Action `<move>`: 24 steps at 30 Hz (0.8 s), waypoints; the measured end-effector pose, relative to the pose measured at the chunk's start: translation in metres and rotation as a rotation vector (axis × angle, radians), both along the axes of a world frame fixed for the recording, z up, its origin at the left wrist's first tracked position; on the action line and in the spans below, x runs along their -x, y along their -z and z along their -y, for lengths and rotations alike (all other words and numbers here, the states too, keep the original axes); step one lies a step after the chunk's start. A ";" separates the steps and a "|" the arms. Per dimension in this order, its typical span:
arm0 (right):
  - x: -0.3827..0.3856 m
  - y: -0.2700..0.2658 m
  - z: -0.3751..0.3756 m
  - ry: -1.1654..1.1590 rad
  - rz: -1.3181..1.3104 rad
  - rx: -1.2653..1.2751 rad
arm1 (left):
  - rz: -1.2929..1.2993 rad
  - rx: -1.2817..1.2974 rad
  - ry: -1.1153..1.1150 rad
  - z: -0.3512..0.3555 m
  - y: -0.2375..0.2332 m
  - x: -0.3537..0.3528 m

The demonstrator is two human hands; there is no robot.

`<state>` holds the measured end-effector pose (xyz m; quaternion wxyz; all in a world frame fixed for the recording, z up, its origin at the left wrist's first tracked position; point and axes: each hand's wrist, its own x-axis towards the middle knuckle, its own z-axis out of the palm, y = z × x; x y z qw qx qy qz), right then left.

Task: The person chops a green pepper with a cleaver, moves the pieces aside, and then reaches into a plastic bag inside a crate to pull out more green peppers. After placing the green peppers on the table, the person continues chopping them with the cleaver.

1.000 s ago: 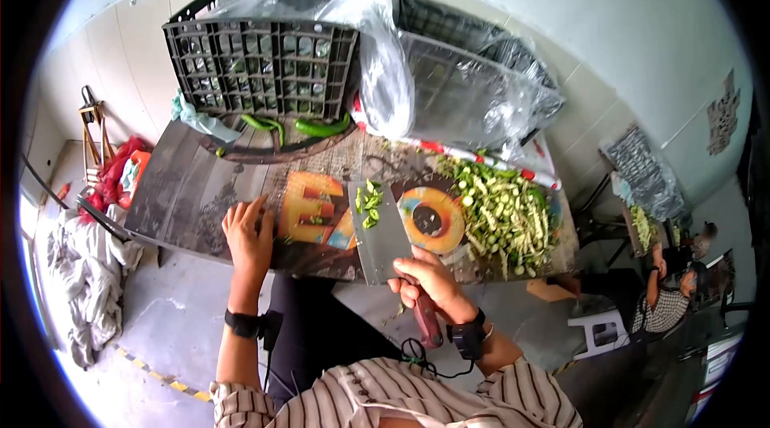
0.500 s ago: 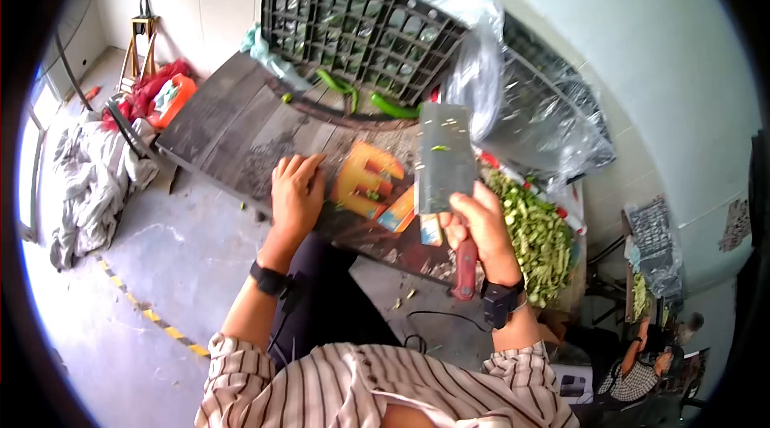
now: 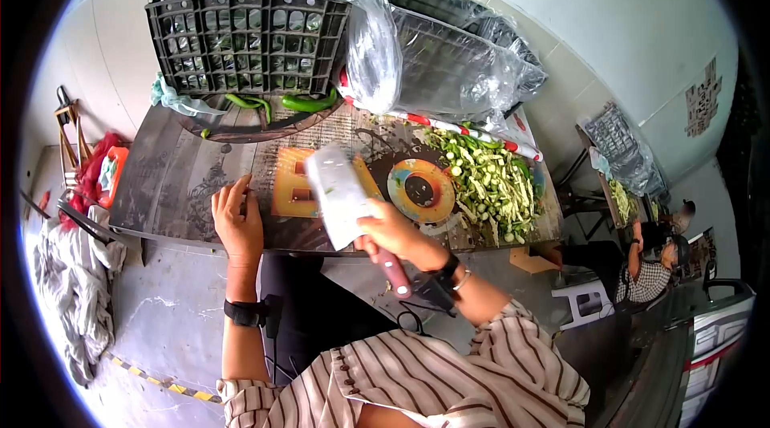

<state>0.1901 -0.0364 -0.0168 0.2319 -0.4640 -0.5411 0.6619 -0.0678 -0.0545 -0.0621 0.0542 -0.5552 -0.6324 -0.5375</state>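
My right hand (image 3: 397, 233) grips the red-brown handle of a cleaver (image 3: 335, 191). Its broad blade is tilted over the table and slightly blurred, with a few green bits stuck on it. My left hand (image 3: 238, 218) lies at the table's front edge, fingers loosely apart, holding nothing. To the right is a heap of chopped green vegetable pieces (image 3: 491, 186), apparently cut peppers. Long green peppers (image 3: 310, 102) lie at the back below a black crate (image 3: 249, 41).
The wooden table (image 3: 168, 191) has orange and yellow printed shapes. Clear plastic sheeting (image 3: 373, 39) hangs over the crates. A red-and-white strip (image 3: 457, 129) runs behind the heap. At far right sits another person (image 3: 646, 275); cloth (image 3: 76, 292) lies at left.
The view has swung to the right, levelling the table. The cleaver has tipped from upright to leaning left, still in my right hand. My left hand stays at the table's front edge.
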 end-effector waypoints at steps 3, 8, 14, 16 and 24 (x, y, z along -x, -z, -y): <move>-0.052 -0.002 0.002 0.183 0.066 -0.057 | 0.009 0.017 0.011 0.002 -0.003 -0.001; -0.130 -0.008 0.012 0.459 0.225 -0.150 | 0.025 0.013 0.013 0.002 -0.003 0.000; -0.134 -0.019 0.029 0.503 0.140 -0.183 | 0.028 0.027 -0.007 0.002 -0.005 -0.002; -0.111 -0.022 0.023 0.354 0.033 -0.217 | 0.022 0.040 -0.014 0.003 -0.006 -0.002; 0.018 -0.008 -0.009 -0.098 -0.146 -0.016 | 0.008 0.018 -0.027 0.002 -0.005 -0.002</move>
